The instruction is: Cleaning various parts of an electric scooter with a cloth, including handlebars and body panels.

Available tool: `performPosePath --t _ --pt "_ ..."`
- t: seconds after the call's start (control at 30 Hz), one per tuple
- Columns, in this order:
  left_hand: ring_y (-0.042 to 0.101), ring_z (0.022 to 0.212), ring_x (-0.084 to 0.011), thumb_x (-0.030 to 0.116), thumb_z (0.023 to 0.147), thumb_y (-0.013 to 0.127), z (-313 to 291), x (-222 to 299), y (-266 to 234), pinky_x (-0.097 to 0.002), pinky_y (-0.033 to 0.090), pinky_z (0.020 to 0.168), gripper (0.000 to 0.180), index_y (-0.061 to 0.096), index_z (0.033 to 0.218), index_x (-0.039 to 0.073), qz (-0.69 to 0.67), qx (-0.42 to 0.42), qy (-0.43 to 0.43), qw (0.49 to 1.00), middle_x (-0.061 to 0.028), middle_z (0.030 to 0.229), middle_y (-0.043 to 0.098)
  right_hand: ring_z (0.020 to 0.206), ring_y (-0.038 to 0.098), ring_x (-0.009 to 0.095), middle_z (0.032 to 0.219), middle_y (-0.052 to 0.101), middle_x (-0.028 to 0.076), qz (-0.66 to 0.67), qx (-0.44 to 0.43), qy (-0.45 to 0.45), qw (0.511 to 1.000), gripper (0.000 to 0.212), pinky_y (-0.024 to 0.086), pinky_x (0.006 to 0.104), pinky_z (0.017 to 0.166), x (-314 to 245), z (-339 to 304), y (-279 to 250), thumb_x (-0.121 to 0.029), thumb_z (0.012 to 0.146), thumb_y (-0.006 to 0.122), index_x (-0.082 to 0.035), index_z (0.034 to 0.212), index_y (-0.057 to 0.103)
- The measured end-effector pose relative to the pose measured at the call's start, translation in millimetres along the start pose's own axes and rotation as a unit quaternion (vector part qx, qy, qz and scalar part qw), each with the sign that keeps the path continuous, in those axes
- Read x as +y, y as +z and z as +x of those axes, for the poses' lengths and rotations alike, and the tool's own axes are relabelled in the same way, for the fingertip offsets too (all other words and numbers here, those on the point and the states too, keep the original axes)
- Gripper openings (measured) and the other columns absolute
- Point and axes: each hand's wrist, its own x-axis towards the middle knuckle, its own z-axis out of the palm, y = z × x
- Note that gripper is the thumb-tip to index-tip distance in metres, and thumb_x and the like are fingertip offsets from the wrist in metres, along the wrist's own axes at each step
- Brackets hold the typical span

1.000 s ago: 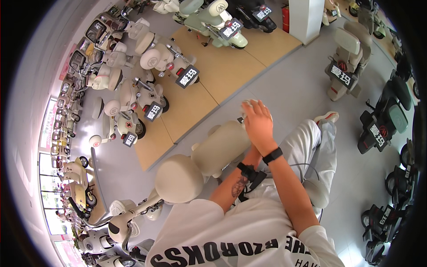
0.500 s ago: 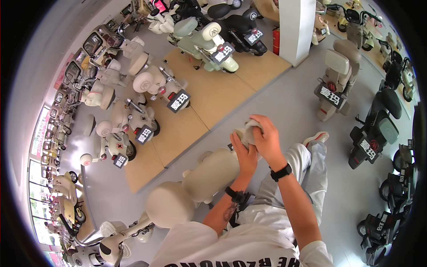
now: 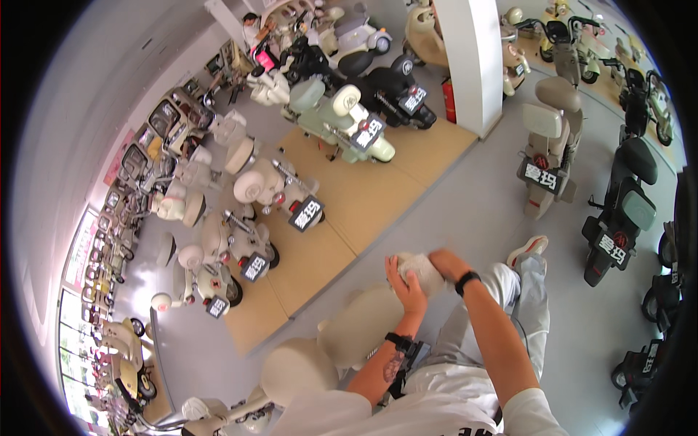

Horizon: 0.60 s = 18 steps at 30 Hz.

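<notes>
We see bold white characters on black rear plates (image 3: pixel 367 131): one on the pale green scooter (image 3: pixel 318 116), one on the black scooter (image 3: pixel 382 86), one on each of three beige scooters (image 3: pixel 267 182) at left, one on the beige scooter at right (image 3: pixel 558 149) and one on the dark green-backed scooter (image 3: pixel 616 189). Red round emblems (image 3: pixel 619 237) mark the last two. Black lettering (image 3: pixel 476 432) shows, cut off, on our white T-shirt (image 3: pixel 407 414).
</notes>
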Motion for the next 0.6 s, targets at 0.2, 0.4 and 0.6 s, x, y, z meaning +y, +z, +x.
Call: performPosePath --t 0.2,0.4,0.6 --pt "0.030 0.145 -0.0335 0.051 0.102 0.042 -2 -19 -13 -0.0442 0.027 0.117 0.074 0.027 0.153 -0.001 -0.011 -0.005 0.042 0.999 -0.0194 0.161 0.022 0.093 0.068 0.025 0.102 0.073 0.015 0.375 0.193 0.130 0.897 0.028 0.052 0.0348 0.083 -44 -21 16 -0.018 0.094 0.056 0.000 0.112 0.069" --pt "0.035 0.141 -0.0367 0.047 0.101 0.043 -1 -71 -17 -0.0450 0.029 0.115 0.070 0.031 0.149 -0.003 -0.037 0.034 0.016 0.999 -0.0231 0.157 0.029 0.098 0.066 0.039 0.103 0.072 0.018 0.119 0.114 -0.038 0.986 0.032 0.052 0.0466 0.084 -168 5 -42 -0.016 0.084 0.049 -0.013 0.107 0.073" --pt "0.033 0.142 -0.0396 0.052 0.102 0.039 -6 -58 -5 -0.0460 0.028 0.115 0.073 0.033 0.149 -0.003 0.003 0.013 0.034 0.999 -0.0255 0.158 0.027 0.097 0.066 0.040 0.103 0.071 0.021 0.112 0.103 0.019 0.988 0.029 0.052 0.0499 0.081 -120 27 -44 -0.024 0.083 0.055 -0.007 0.096 0.073"
